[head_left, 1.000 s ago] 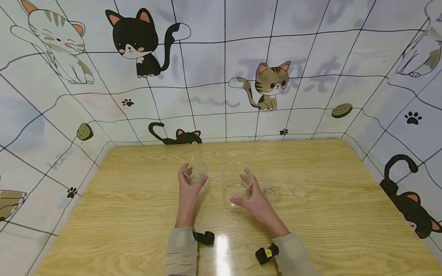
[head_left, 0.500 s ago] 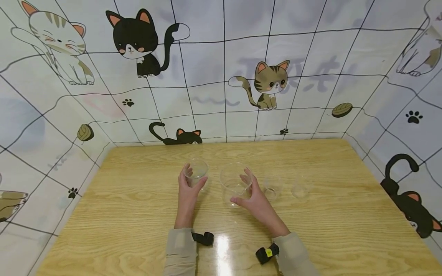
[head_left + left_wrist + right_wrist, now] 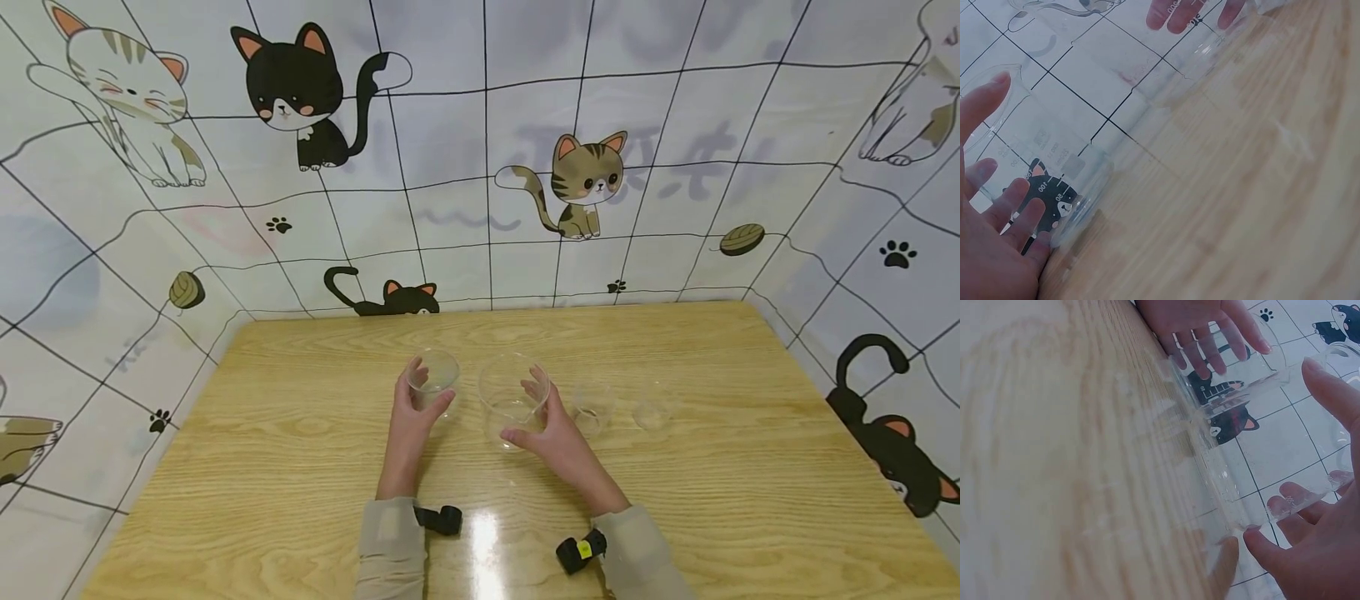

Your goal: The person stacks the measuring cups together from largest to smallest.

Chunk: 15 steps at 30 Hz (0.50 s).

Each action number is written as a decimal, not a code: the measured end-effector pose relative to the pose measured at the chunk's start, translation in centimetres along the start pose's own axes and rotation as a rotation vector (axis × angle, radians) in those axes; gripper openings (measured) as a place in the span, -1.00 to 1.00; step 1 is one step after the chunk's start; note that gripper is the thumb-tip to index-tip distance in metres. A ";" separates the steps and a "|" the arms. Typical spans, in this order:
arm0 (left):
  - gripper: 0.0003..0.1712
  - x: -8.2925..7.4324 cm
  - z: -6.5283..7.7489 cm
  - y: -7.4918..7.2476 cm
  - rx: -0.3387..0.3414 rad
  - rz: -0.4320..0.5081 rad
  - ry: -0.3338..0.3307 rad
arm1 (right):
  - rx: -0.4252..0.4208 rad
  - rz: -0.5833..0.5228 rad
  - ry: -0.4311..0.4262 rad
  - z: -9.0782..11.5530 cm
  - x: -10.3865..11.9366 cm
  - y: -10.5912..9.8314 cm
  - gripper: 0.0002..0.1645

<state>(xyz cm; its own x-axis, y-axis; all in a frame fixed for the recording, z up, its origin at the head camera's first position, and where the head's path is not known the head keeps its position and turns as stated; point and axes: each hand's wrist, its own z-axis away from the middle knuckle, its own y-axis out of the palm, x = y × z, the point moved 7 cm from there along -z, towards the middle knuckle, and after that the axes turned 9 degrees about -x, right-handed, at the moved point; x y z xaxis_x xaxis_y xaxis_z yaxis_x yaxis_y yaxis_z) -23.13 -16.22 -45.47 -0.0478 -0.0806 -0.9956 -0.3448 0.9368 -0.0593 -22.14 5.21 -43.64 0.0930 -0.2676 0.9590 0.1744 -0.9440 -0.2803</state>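
My left hand [image 3: 408,429] grips a clear glass beaker [image 3: 435,379] from its left side. In the left wrist view, white volume marks show on this beaker [image 3: 1069,159], and the thumb lies near its rim. Just to the right stands a wider, larger clear beaker [image 3: 501,387], which my right hand [image 3: 561,442] holds from the right. The right wrist view shows the larger beaker's wall [image 3: 1254,462] between thumb and fingers, its base at the wooden surface. A narrow gap parts the two beakers in the head view. Both stand upright.
Two smaller clear glass vessels, one [image 3: 592,410] beside my right hand and another [image 3: 651,410] farther right, stand on the wooden table [image 3: 300,450]. A cloth printed with cats [image 3: 450,167] rises behind the table and along both sides.
My left hand and its beaker have shifted slightly right, closer to the larger beaker. The right hand and the larger beaker stay where they were.
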 end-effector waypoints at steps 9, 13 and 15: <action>-0.15 2.3 -1.0 -0.2 -0.023 -0.059 0.015 | -0.030 0.004 -0.007 -1.2 -2.8 0.2 0.18; -0.15 2.5 -1.1 -0.4 -0.018 -0.056 0.018 | -0.036 0.007 -0.019 -1.2 -2.9 0.3 0.19; -0.15 2.3 -1.0 -0.4 -0.008 -0.046 0.009 | -0.031 0.004 -0.015 -1.0 -2.5 0.2 0.19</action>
<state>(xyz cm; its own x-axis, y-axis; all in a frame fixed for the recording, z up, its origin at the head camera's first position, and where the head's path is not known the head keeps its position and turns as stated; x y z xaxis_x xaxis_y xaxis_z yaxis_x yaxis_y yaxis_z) -24.06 -17.13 -47.71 -0.0400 -0.1264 -0.9912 -0.3543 0.9293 -0.1042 -23.36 5.45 -46.03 0.1081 -0.2684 0.9572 0.1431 -0.9486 -0.2821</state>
